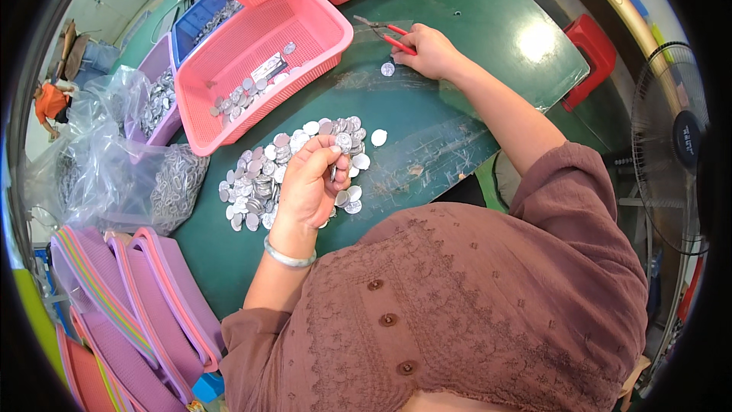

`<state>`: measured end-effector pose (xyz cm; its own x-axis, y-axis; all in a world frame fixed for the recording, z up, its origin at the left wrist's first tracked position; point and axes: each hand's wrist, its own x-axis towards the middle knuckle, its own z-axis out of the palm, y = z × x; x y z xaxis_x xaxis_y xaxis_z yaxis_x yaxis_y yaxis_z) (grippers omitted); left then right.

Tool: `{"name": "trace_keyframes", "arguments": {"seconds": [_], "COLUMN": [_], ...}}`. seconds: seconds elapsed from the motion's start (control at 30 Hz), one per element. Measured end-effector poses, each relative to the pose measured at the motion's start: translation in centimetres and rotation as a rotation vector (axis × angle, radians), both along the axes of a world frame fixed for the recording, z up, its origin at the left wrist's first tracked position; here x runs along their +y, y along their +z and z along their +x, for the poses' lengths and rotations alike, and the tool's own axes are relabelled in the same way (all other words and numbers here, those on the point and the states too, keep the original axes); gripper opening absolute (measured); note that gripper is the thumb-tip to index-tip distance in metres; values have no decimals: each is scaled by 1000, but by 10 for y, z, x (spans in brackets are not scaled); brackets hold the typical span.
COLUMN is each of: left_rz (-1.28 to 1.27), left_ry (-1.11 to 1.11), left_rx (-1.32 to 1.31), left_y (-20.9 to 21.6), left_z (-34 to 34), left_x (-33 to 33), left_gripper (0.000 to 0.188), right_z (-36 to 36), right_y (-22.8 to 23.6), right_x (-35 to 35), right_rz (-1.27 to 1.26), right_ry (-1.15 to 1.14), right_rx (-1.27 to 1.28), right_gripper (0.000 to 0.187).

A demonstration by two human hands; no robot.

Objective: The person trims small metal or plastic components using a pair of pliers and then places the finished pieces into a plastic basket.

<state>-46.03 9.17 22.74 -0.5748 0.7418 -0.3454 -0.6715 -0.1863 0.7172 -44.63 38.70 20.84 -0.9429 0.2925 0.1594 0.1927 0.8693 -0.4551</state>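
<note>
My left hand (309, 179) is closed, pinching a round silvery metal disc (343, 142) between thumb and finger. Under and around it spreads a loose pile of similar discs (252, 187) on the green table (457, 133). One pale disc (379, 137) lies apart, just right of the pile. Farther off, my right hand (428, 52) is closed on red-handled pliers (399, 40), whose jaws point to the far left. Another disc (387, 69) rests on the table beside that hand. My right fingertips are partly hidden.
A pink basket (335, 15) with some discs and a label stands beyond the pile, with more baskets behind. Clear bags (91, 145) of metal chain-like pieces lie left. Stacked purple baskets (145, 290) are near left. A red stool (591, 61) and a fan (686, 141) stand right.
</note>
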Motion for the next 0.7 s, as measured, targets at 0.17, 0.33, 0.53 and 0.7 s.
{"name": "trace_keyframes", "arguments": {"seconds": [0.17,0.33,0.53,0.7], "left_rz": [8,8,8,-33], "left_ry": [10,4,2,17], "left_rx": [0,-1,-5,29], "left_y": [1,0,1,5], "left_z": [2,2,3,5], "left_x": [-1,-2,-4,-4], "left_gripper": [6,6,7,8], "right_z": [-4,-2,-4,10], "right_y": [5,18,13,12], "right_x": [10,13,13,5], "right_rz": [-486,-636,-477,29], "right_ry": [-110,-207,-159,-1], "right_rx": [45,-68,-83,8], "right_gripper": [15,15,16,23]}}
